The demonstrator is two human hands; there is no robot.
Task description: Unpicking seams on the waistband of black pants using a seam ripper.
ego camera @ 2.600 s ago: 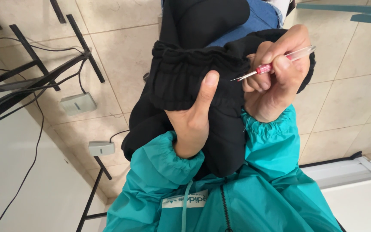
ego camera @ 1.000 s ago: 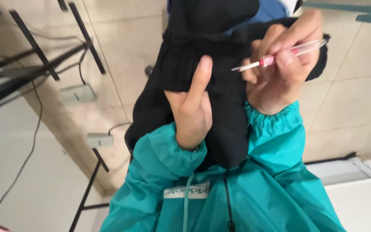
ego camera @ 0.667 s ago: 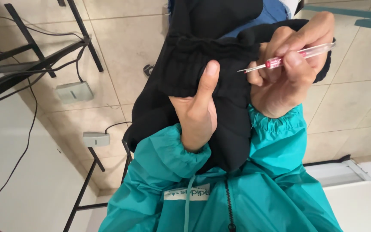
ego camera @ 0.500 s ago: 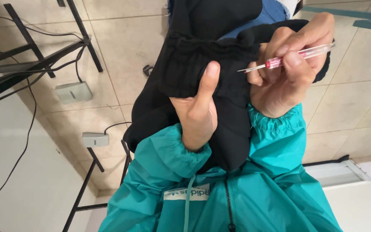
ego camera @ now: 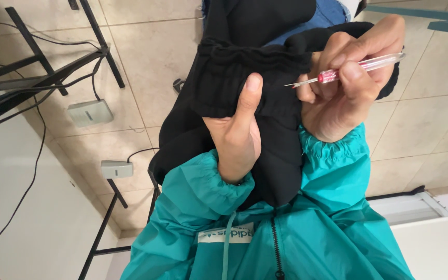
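We see our left hand (ego camera: 237, 140) raised in the middle of the view, palm toward us, thumb stretched straight up along the gathered elastic band of a black garment (ego camera: 245, 67). Its other fingers are hidden behind the cloth, so it grips the fabric between thumb and the unseen fingers. The garment hangs from the far top of the view down to our chest, draping over both teal jacket cuffs (ego camera: 203, 192).

Our right hand (ego camera: 346, 98) sits just right of the left, fingers curled tight, pinching a thin clear-handled tool (ego camera: 359, 67) with a pink collar. Thumb and forefinger close on its shaft; the fine metal tip points left, toward the band and just short of our left thumb. We cannot tell whether the tip touches the cloth.

To the left, over the beige tiled floor (ego camera: 151, 57), stand black metal frame legs (ego camera: 42, 62) with cables and two small grey adapters (ego camera: 90, 112).
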